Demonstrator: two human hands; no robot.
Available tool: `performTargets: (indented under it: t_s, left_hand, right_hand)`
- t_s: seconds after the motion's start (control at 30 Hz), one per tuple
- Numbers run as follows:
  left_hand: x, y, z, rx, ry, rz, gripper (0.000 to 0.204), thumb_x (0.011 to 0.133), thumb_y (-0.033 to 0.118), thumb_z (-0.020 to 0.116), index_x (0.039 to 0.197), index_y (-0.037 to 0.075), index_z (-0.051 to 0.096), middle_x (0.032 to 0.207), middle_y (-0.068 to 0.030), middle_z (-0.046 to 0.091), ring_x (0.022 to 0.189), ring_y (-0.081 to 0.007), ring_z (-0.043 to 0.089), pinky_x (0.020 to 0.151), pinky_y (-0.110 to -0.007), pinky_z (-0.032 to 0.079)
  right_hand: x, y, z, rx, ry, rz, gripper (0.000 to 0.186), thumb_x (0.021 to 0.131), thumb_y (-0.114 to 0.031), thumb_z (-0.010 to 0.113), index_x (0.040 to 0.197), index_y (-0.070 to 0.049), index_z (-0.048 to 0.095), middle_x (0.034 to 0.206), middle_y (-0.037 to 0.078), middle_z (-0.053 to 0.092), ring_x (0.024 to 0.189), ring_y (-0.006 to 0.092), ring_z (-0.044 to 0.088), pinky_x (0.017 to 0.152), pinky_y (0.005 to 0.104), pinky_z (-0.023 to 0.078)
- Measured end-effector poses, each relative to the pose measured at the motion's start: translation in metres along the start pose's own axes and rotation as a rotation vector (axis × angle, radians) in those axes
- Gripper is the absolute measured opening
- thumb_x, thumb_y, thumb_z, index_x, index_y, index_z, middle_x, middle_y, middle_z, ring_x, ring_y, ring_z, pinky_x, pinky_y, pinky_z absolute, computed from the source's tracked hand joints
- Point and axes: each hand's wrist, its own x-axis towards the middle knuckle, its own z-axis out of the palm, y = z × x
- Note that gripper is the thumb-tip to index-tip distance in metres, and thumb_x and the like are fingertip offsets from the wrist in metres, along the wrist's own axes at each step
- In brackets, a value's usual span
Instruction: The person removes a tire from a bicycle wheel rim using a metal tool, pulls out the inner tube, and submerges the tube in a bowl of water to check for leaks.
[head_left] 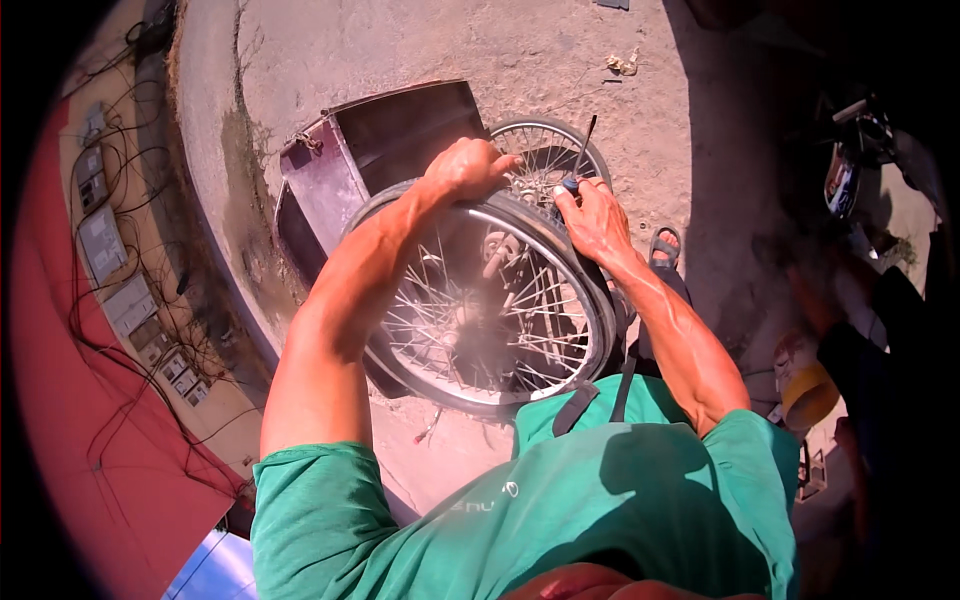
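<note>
A spoked wheel [585, 357] with a black tyre stands tilted in front of me. On its far rim, my left hand [468, 170] is closed over the tyre [520, 212], the thumb pointing right. My right hand [597, 222] grips a screwdriver [571, 187] by its blue handle, at the wheel's far right edge. The tool's thin dark shaft points up and away from me. Dust or a smudge blurs the wheel's hub, and the fingertips of my left hand are hidden.
A second spoked wheel [575, 133] and a dark metal cart box [405, 130] lie just beyond. A sandalled foot [665, 245] is at the right. Electrical boxes with loose cables [103, 245] line the left wall. At the right is a yellow container [808, 397].
</note>
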Motion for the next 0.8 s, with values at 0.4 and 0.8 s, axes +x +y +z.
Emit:
performTargets:
  t_s: [0.4, 0.8]
  left_hand:
    - [0.003, 0.011, -0.004, -0.049, -0.043, -0.065, 0.059, 0.104, 0.057, 0.059, 0.103, 0.001, 0.079, 0.1, -0.0288, 0.075, 0.098, -0.0456, 0.073, 0.086, -0.054, 0.056]
    - [-0.013, 0.026, -0.006, 0.0, 0.061, -0.048, 0.058, 0.102, 0.06, 0.06, 0.097, 0.006, 0.082, 0.096, -0.026, 0.076, 0.094, -0.0456, 0.073, 0.085, -0.053, 0.058]
  right_hand:
    - [-0.01, -0.028, -0.087, -0.063, -0.47, -0.419, 0.038, 0.1, -0.039, 0.065, 0.118, -0.007, 0.071, 0.109, 0.02, 0.07, 0.104, 0.0427, 0.068, 0.088, 0.0531, 0.054]
    - [0.018, -0.066, -0.1, -0.303, -0.684, -0.319, 0.034, 0.095, -0.033, 0.063, 0.104, -0.002, 0.075, 0.093, 0.025, 0.073, 0.092, 0.046, 0.07, 0.082, 0.0555, 0.053]
